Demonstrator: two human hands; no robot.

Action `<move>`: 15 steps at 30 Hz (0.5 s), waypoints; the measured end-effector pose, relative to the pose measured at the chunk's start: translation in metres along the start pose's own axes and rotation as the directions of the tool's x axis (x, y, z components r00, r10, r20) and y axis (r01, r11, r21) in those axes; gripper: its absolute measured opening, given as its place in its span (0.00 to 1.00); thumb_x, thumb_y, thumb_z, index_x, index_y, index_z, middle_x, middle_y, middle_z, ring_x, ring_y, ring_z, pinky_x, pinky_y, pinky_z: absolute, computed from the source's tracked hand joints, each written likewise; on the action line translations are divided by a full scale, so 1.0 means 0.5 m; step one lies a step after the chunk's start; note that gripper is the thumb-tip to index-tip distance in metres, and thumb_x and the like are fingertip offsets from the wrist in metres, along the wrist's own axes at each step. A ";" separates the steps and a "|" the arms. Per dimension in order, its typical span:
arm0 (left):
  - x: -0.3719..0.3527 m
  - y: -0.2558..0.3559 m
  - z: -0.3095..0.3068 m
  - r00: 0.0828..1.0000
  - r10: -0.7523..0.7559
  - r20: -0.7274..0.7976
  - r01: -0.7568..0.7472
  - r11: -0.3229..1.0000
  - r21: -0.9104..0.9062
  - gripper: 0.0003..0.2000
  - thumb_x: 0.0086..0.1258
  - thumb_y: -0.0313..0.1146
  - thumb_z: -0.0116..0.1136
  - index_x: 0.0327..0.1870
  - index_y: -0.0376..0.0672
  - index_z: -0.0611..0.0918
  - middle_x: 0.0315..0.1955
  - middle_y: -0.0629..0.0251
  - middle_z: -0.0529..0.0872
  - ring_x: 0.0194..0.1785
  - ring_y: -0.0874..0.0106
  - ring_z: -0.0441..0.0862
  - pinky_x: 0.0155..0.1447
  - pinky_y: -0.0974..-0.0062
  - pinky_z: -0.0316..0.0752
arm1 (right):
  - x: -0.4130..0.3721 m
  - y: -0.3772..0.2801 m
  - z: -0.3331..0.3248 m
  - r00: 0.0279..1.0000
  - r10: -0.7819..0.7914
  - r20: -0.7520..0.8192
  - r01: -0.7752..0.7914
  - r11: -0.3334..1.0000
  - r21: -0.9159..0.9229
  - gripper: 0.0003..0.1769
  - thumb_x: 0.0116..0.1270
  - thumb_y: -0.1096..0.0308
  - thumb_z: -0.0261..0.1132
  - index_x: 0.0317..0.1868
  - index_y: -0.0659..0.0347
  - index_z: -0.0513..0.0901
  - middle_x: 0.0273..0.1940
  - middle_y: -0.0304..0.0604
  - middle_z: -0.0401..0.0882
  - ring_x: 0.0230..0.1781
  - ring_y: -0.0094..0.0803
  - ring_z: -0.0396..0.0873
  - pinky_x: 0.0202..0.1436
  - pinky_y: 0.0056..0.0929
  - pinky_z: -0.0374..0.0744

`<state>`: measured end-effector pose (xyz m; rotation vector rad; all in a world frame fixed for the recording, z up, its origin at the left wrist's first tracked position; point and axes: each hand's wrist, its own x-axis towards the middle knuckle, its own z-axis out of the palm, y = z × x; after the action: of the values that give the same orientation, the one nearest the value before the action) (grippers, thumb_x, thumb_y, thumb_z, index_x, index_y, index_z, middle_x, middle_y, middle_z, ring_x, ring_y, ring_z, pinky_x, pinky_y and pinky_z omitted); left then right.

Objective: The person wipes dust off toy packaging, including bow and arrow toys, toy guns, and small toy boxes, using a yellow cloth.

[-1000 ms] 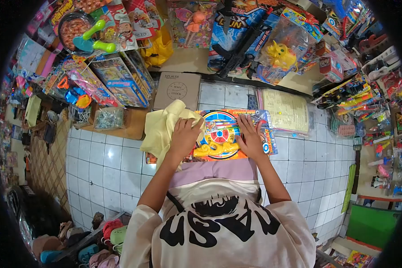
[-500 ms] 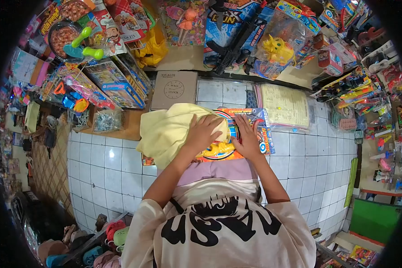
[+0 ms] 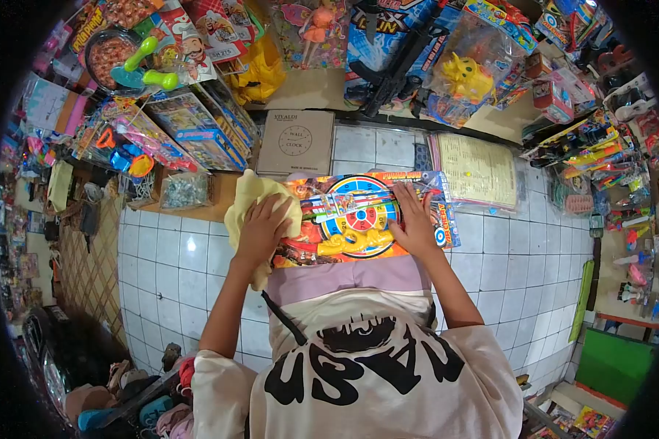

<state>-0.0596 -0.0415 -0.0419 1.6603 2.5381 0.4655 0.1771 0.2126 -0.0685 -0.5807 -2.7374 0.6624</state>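
On my lap lies a toy archery set [image 3: 410,252] in flat packaging, with a round numbered target, a yellow bow part and several thin arrows showing. My left hand [image 3: 265,223] presses a bunched pale yellow cloth [image 3: 243,208] against the set's left end, its fingers bent over the fabric. Part of the cloth hangs down past the package's lower left corner. Toward the right end, my right hand [image 3: 415,219] rests flat on the package, fingers stretched out and holding nothing.
A brown wall clock box [image 3: 296,143] and a stack of papers in plastic [image 3: 479,172] lie on the tiled floor [image 3: 490,271] ahead. Packaged toys, including a black toy gun [image 3: 399,62], line the shelf beyond. Sandals [image 3: 154,413] sit at lower left.
My left hand has drawn the cloth leftward, bunching it and uncovering the target and arrows. My right hand stays on the package's right side. The view has shifted slightly.
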 end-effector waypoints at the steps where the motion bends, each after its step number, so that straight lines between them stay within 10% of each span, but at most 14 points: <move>1: 0.009 0.004 -0.002 1.000 0.005 -0.004 -0.005 1.000 -0.017 0.20 0.68 0.36 0.50 0.62 0.49 0.72 0.58 0.59 0.72 0.63 0.62 0.67 0.68 0.57 0.56 | 0.002 0.000 0.002 1.000 -0.002 0.001 0.002 1.000 0.009 0.40 0.56 0.59 0.60 0.69 0.62 0.57 0.69 0.47 0.58 0.73 0.44 0.50 0.70 0.62 0.34; 4: 0.058 0.065 -0.036 0.978 -0.210 -0.001 0.177 0.828 -0.532 0.18 0.68 0.32 0.49 0.59 0.49 0.74 0.60 0.57 0.71 0.62 0.61 0.67 0.66 0.58 0.58 | -0.002 0.004 0.002 1.000 0.004 0.004 -0.004 1.000 0.025 0.42 0.56 0.59 0.60 0.69 0.62 0.55 0.69 0.49 0.57 0.73 0.45 0.49 0.70 0.63 0.33; 6: 0.096 0.107 -0.041 0.995 -0.028 -0.095 -0.028 0.844 -0.535 0.18 0.69 0.33 0.48 0.60 0.51 0.73 0.61 0.58 0.70 0.64 0.62 0.66 0.68 0.57 0.56 | -0.002 -0.001 0.002 1.000 0.006 0.004 -0.007 1.000 0.026 0.42 0.56 0.59 0.60 0.70 0.62 0.54 0.69 0.49 0.57 0.73 0.45 0.49 0.70 0.62 0.32; 10: 0.139 0.185 0.023 0.972 0.224 0.069 -0.220 0.974 -0.049 0.22 0.73 0.44 0.42 0.66 0.49 0.67 0.66 0.64 0.65 0.71 0.63 0.57 0.72 0.50 0.44 | -0.005 0.007 0.001 1.000 0.016 -0.005 -0.016 0.999 0.033 0.42 0.56 0.60 0.61 0.69 0.62 0.54 0.69 0.49 0.57 0.73 0.46 0.49 0.70 0.62 0.33; 15: 0.096 0.135 0.086 0.993 0.116 0.013 -0.116 0.993 0.003 0.24 0.72 0.47 0.43 0.66 0.50 0.66 0.66 0.65 0.64 0.70 0.68 0.59 0.72 0.53 0.46 | -0.011 0.004 -0.007 0.999 0.043 0.002 -0.043 0.998 0.042 0.42 0.55 0.60 0.61 0.69 0.62 0.55 0.69 0.49 0.58 0.73 0.45 0.49 0.71 0.61 0.34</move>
<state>-0.0101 0.0360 -0.0583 1.8129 2.4445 0.4579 0.1840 0.2131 -0.0673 -0.6316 -2.7117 0.7289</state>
